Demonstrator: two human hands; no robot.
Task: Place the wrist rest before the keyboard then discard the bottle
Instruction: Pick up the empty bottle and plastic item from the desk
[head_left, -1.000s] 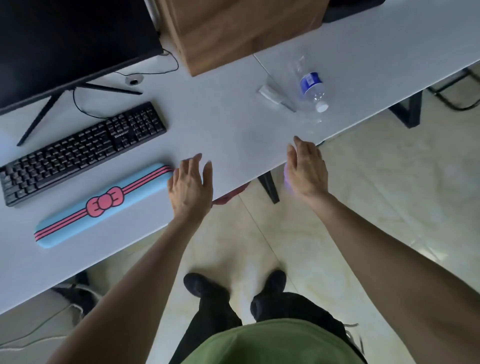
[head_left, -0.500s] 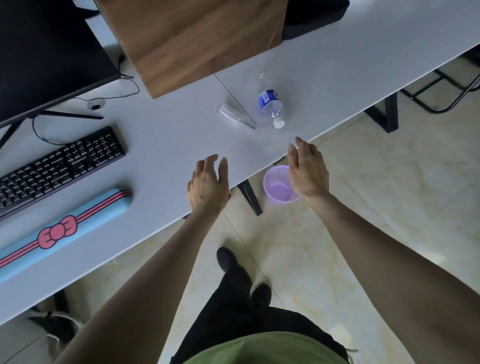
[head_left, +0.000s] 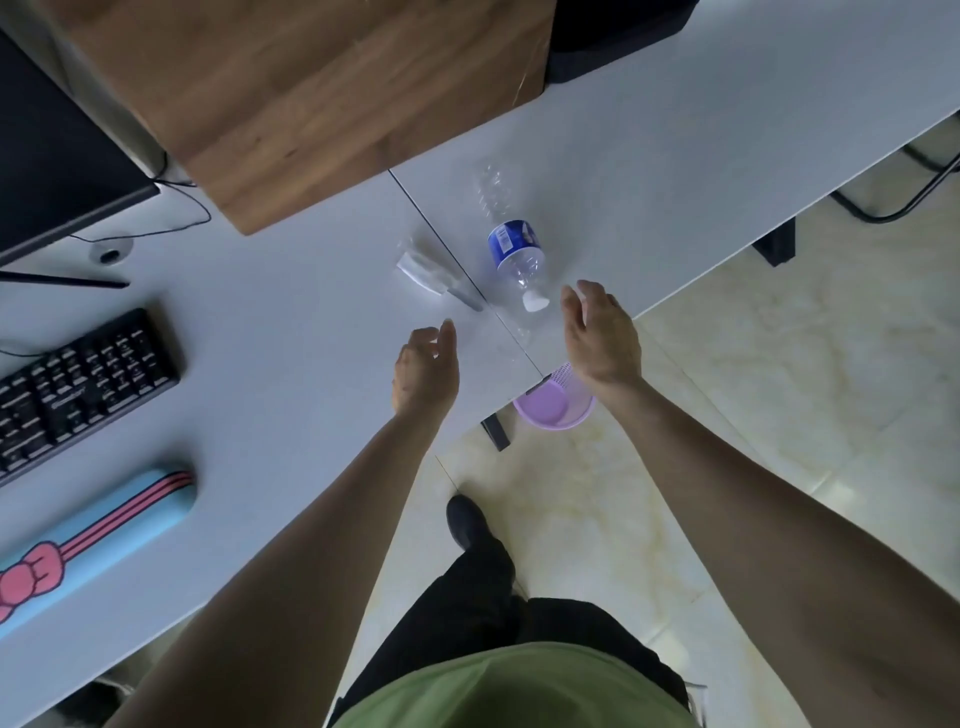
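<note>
The blue wrist rest (head_left: 98, 535) with a pink bow lies on the white desk (head_left: 291, 332), just in front of the black keyboard (head_left: 78, 384) at the left. A clear plastic bottle (head_left: 511, 249) with a blue label and white cap lies on its side near the desk's front edge. My right hand (head_left: 597, 332) hovers open just right of the bottle's cap, not touching it. My left hand (head_left: 426, 369) is open above the desk, left of the bottle. A small purple bin (head_left: 553, 410) stands on the floor under the desk edge, partly hidden by my right wrist.
A small clear plastic cup (head_left: 423, 267) lies on its side left of the bottle. A wooden box (head_left: 311, 104) stands at the back, a black monitor (head_left: 57, 171) at the far left. Desk legs (head_left: 493, 431) and tiled floor lie below.
The view has shifted right along the desk, with one foot now stepped forward. Both hands have moved forward over the desk, and my right hand has closed in on the bottle's cap.
</note>
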